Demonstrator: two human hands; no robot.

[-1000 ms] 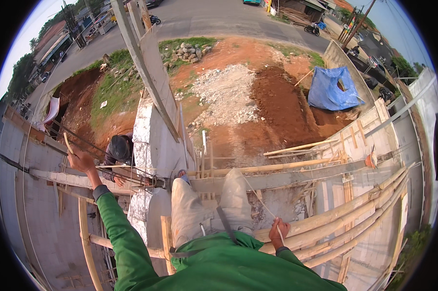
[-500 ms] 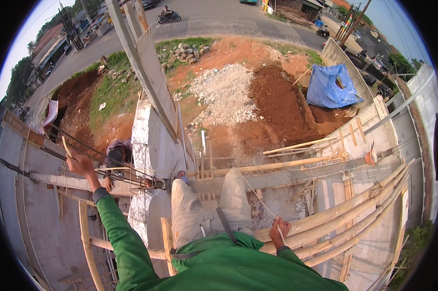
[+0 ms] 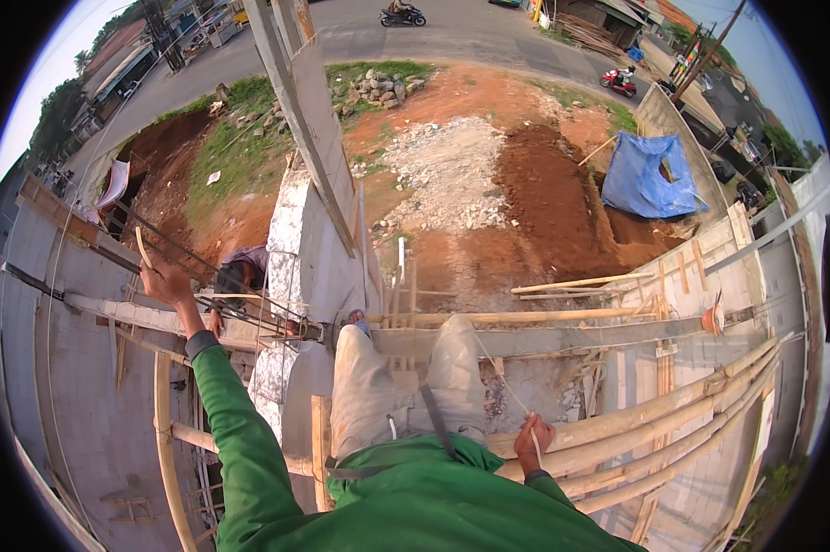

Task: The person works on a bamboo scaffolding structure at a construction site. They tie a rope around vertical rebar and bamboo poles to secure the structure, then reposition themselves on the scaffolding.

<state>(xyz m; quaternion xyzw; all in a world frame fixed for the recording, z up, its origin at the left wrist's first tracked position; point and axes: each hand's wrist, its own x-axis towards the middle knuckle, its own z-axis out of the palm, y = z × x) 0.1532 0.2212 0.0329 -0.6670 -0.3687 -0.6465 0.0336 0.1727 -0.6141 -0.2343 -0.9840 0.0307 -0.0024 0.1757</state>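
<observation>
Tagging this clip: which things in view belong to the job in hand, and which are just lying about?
Job in hand, judging by grip:
pale stick, in the left hand
cord, in the right hand

Lying about, apparently:
blue tarp
stone pile
white rubble

Blue tarp (image 3: 637, 190) beside reddish soil (image 3: 548, 216); stone pile (image 3: 381, 89) on grass (image 3: 226, 175); dark motorcycle (image 3: 403, 17) on road (image 3: 488, 44).

The fisheye head view looks down — from close above the green shirt (image 3: 415, 504) — and outward to a road (image 3: 488, 41).
</observation>
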